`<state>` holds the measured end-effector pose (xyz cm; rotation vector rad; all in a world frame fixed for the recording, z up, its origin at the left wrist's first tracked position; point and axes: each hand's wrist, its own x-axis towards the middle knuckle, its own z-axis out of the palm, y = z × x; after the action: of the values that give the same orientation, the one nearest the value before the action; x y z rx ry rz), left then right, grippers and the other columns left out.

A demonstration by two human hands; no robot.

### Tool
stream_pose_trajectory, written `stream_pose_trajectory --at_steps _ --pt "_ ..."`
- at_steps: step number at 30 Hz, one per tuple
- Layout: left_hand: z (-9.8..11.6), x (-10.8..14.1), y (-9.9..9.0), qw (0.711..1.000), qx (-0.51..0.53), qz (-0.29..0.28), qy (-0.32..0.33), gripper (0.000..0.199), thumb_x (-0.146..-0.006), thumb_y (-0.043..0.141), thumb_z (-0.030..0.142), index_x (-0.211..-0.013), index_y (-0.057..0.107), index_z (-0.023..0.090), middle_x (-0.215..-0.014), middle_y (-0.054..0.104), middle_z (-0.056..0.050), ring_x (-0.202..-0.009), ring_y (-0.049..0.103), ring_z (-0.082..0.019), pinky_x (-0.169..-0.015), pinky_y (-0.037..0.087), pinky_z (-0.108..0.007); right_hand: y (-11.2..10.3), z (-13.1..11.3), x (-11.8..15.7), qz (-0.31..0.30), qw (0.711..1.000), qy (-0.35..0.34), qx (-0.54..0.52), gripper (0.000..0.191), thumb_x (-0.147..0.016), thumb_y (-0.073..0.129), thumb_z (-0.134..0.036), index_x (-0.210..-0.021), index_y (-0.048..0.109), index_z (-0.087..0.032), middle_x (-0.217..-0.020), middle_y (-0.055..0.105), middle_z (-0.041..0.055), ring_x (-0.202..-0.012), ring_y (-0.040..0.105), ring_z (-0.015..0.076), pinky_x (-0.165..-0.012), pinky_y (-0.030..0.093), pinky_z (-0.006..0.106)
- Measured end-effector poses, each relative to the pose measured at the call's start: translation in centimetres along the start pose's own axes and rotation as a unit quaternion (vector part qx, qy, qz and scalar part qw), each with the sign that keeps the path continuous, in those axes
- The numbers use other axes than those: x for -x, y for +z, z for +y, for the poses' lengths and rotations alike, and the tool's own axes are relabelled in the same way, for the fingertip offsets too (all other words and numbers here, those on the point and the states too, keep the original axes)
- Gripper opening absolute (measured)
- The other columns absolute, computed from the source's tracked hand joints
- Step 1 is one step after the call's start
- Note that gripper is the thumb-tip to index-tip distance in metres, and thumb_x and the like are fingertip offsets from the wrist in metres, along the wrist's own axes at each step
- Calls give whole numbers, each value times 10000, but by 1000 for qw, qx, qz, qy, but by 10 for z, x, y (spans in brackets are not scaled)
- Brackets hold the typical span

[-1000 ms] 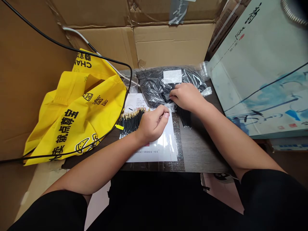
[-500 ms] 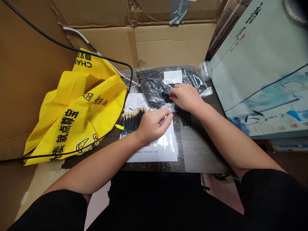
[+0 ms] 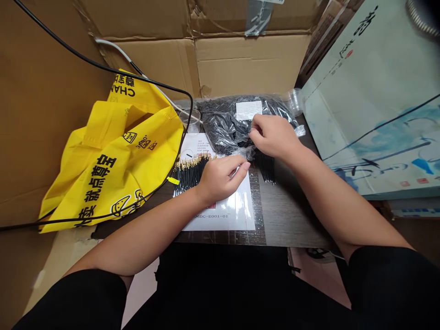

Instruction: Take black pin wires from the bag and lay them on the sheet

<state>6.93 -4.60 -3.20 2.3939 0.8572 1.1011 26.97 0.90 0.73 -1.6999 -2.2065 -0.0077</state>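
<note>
My left hand [image 3: 223, 178] is closed, thumb pressed along the curled fingers, over a white printed sheet [image 3: 237, 220]. Beside it lies a dense row of short black wires [image 3: 187, 173] with gold-coloured tips. My right hand [image 3: 273, 135] is also closed, its fingers folded in at the front of a clear plastic bag [image 3: 220, 126] packed with black parts. What either hand holds, if anything, is hidden by the fingers. Below the right hand, a small bundle of black wires [image 3: 267, 170] with shiny ends rests on the dark table [image 3: 292, 220].
A yellow bag [image 3: 137, 151] lies on the left, crossed by a black cable [image 3: 103, 68]. Clear plastic cups [image 3: 190, 120] stand behind the sheet and at the bag's right end. Cardboard [image 3: 250, 59] walls the back; a pale printed bag [image 3: 385, 114] stands right.
My right hand has shifted slightly right and up, and its fingers have curled in more. My left hand has kept nearly the same place and pose.
</note>
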Motion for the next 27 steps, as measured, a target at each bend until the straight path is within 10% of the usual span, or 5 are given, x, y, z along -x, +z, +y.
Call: stream_pose_trajectory --at_steps 11,27 --pt "-1 1 2 999 -35 -18 -4 240 -973 506 346 -932 687 193 -635 589 24 -572 512 -87 -605 417 -236 -17 -11 67 29 977 -158 -142 107 -935 573 -271 -885 619 -188 -781 650 13 -712 567 143 -676 419 285" --pt "-2 0 4 996 -51 -47 51 146 -938 526 253 -957 653 184 -831 643 -12 -740 589 -115 -710 469 -254 16 -6 99 138 951 -128 -245 111 -887 663 -162 -987 703 -192 -874 750 5 -736 669 120 -716 521 261"
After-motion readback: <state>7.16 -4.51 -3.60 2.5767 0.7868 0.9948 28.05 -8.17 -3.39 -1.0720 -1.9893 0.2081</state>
